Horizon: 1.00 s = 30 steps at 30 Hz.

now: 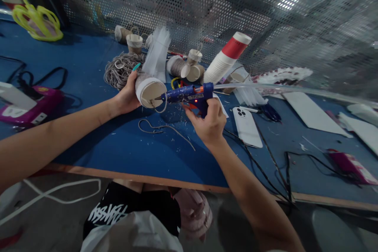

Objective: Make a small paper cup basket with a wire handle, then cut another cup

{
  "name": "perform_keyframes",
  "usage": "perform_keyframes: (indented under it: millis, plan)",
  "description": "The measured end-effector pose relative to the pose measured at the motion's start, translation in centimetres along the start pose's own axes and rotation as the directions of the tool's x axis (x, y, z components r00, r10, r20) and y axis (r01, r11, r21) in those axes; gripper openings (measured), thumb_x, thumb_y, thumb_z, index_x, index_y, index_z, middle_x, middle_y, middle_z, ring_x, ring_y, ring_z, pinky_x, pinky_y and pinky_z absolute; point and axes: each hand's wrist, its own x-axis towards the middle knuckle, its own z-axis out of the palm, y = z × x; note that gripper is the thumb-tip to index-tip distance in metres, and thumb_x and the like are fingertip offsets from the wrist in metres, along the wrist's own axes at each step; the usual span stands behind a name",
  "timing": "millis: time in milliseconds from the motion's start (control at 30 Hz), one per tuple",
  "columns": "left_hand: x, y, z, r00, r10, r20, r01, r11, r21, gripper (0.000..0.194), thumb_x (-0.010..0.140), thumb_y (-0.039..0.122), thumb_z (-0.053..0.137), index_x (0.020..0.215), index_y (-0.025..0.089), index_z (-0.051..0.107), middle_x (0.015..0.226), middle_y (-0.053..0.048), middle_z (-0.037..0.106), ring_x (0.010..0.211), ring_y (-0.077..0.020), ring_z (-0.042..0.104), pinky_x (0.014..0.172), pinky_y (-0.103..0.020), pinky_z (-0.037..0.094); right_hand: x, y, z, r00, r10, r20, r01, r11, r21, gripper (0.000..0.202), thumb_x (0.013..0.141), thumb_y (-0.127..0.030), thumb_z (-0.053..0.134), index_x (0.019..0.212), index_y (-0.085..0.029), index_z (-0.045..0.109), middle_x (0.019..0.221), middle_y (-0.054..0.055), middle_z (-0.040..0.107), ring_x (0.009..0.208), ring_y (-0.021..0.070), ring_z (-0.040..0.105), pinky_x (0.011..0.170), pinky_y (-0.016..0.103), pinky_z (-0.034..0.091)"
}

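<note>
My left hand is closed around a paper cup, tilted so its open mouth faces right. Grey cord wraps the cup's outside, and a loop of cord hangs from the mouth. A blue hot glue gun is gripped in my right hand, its red light lit. The gun's nozzle points left into the cup's mouth; whether the tip touches the inside I cannot tell. A clear glue stick trails from the gun's back. Below the cup, a loose piece of grey cord lies on the blue table.
Behind my hands are a cord bundle, clear plastic strips, several cord-wrapped cups and a cup stack. A white phone and black cables lie to the right. Purple power strips and a yellow holder are at left.
</note>
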Motion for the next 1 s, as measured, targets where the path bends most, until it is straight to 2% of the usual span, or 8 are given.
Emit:
perform_keyframes:
  millis: [133,267,467,600,767,867,933,1000]
  plan:
    - [0.0,-0.1,0.05,1.0,0.027,-0.007,-0.027,0.999,0.031,0.073,0.089,0.073,0.02,0.12,0.022,0.061,0.104,-0.005,0.073,0.118,-0.0282,0.061,0.094,-0.038,0.054,-0.18,0.04,0.25,1.0,-0.009,0.008,0.009,1.0,-0.017,0.028,0.087,-0.042,0.06,0.1,-0.02,0.048,0.076,0.003,0.061,0.062,0.0163,0.062,0.049,0.026,0.046]
    - [0.05,-0.11,0.02,1.0,0.03,0.003,-0.03,0.999,0.027,0.071,0.089,0.073,0.021,0.122,0.023,0.06,0.107,-0.004,0.073,0.121,-0.0288,0.059,0.096,-0.039,0.053,-0.39,0.08,0.35,1.0,0.015,-0.007,-0.015,0.998,-0.062,0.032,0.087,-0.047,0.057,0.103,-0.021,0.047,0.077,0.003,0.06,0.065,0.0177,0.064,0.051,0.027,0.048]
    - [-0.12,0.06,0.38,0.999,0.016,-0.03,-0.015,1.0,0.019,0.073,0.09,0.072,0.017,0.12,0.02,0.06,0.104,-0.005,0.073,0.122,-0.028,0.058,0.098,-0.039,0.052,-0.17,0.06,0.21,0.999,0.001,-0.037,0.0,1.0,0.027,0.034,0.089,-0.044,0.056,0.108,-0.019,0.044,0.08,0.005,0.063,0.067,0.0178,0.066,0.05,0.025,0.047]
    - [-0.21,0.11,0.55,0.999,0.029,-0.041,-0.028,0.999,0.028,0.073,0.091,0.071,0.018,0.12,0.02,0.06,0.107,-0.006,0.072,0.125,-0.0284,0.056,0.1,-0.039,0.051,-0.09,-0.04,0.19,0.996,0.021,-0.086,-0.02,1.0,0.011,0.035,0.09,-0.045,0.055,0.11,-0.018,0.043,0.081,0.005,0.063,0.067,0.018,0.066,0.051,0.026,0.049]
    - [-0.06,0.02,0.06,0.999,0.025,-0.032,-0.024,0.999,0.027,0.071,0.089,0.072,0.021,0.12,0.022,0.061,0.111,-0.005,0.071,0.124,-0.0283,0.056,0.099,-0.037,0.051,-0.31,-0.07,0.33,0.999,0.043,-0.016,-0.043,0.999,-0.014,0.035,0.091,-0.05,0.051,0.106,-0.02,0.044,0.076,0.004,0.061,0.062,0.0171,0.064,0.051,0.027,0.049]
    - [0.03,-0.06,-0.21,1.0,0.014,0.002,-0.014,1.0,0.017,0.071,0.088,0.074,0.024,0.122,0.023,0.061,0.111,-0.006,0.071,0.122,-0.0293,0.057,0.099,-0.038,0.051,-0.57,0.1,0.53,0.997,0.059,-0.042,-0.061,0.998,-0.024,0.037,0.09,-0.051,0.052,0.108,-0.019,0.045,0.08,0.006,0.062,0.068,0.0192,0.066,0.055,0.029,0.052]
    - [0.0,-0.06,-0.17,1.0,0.015,-0.009,-0.015,1.0,0.013,0.072,0.088,0.074,0.023,0.122,0.023,0.06,0.11,-0.006,0.071,0.121,-0.0293,0.057,0.098,-0.038,0.051,-0.71,0.23,0.57,0.996,0.083,-0.044,-0.084,0.996,-0.024,0.039,0.089,-0.052,0.053,0.109,-0.019,0.045,0.083,0.007,0.063,0.072,0.0206,0.066,0.057,0.03,0.053]
    - [-0.1,-0.01,0.01,0.999,0.01,-0.046,-0.01,1.0,0.019,0.073,0.088,0.074,0.023,0.122,0.022,0.061,0.108,-0.005,0.071,0.119,-0.0291,0.058,0.096,-0.039,0.052,-0.79,0.28,0.53,0.995,0.1,0.007,-0.1,0.995,0.0,0.039,0.088,-0.052,0.054,0.108,-0.019,0.045,0.086,0.007,0.063,0.074,0.0212,0.066,0.058,0.031,0.053]
